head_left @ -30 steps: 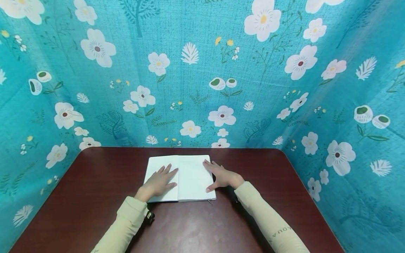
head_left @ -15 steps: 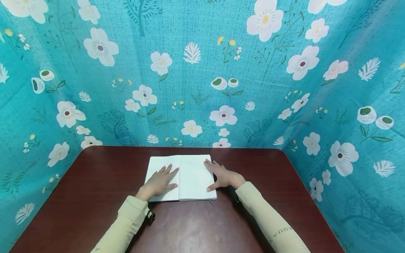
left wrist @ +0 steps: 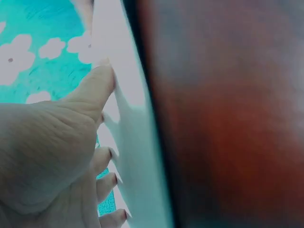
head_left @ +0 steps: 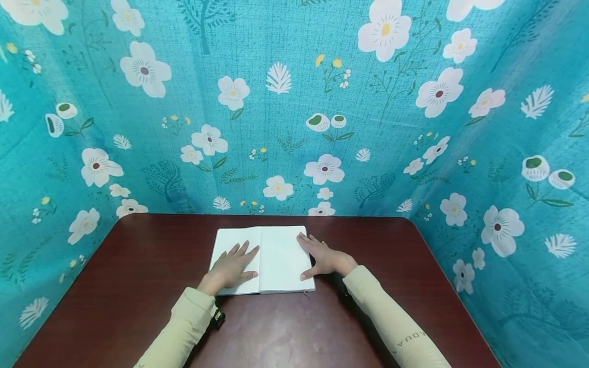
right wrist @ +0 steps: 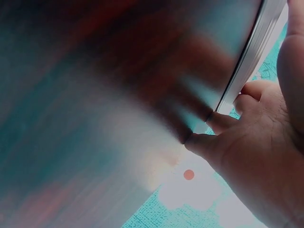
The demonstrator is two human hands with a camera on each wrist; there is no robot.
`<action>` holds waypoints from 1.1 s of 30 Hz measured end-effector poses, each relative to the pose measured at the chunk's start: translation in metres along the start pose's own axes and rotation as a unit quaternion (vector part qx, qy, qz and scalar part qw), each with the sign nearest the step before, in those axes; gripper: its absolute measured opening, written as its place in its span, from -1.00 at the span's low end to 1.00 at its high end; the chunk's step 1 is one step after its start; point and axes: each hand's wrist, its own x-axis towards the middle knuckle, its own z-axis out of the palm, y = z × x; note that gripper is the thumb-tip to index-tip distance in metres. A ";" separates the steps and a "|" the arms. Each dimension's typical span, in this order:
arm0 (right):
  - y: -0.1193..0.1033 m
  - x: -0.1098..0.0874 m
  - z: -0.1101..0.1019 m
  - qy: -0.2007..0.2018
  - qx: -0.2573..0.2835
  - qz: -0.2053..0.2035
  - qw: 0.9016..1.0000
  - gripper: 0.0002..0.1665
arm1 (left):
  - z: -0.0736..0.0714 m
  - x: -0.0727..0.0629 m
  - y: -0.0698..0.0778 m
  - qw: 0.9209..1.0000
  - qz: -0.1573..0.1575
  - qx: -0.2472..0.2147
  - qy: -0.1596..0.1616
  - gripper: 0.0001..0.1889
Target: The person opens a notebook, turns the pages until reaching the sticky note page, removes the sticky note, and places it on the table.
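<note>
An open notebook [head_left: 282, 260] with blank white pages lies flat on the dark table. A thin ribbon end [head_left: 306, 293] pokes out at its lower right corner. My left hand [head_left: 229, 270] rests on the left page with its fingers spread, and the left wrist view shows its thumb [left wrist: 97, 85] and fingertips against the paper. Over the right edge lies my right hand [head_left: 324, 256], thumb and some fingers on the right page. In the right wrist view, other fingers of the right hand [right wrist: 256, 133] reach down to the tabletop beside the page block [right wrist: 251, 57].
The reddish-brown table [head_left: 152, 276] has rounded far corners. A turquoise curtain [head_left: 285, 128] with white flowers hangs behind it and along both sides. A small dark device [head_left: 217, 318] sits under the left wrist.
</note>
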 end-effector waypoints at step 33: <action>-0.007 -0.001 -0.001 0.000 0.008 0.006 1.000 0.47 | -0.005 -0.010 0.008 0.999 -0.007 0.033 -0.002 -0.30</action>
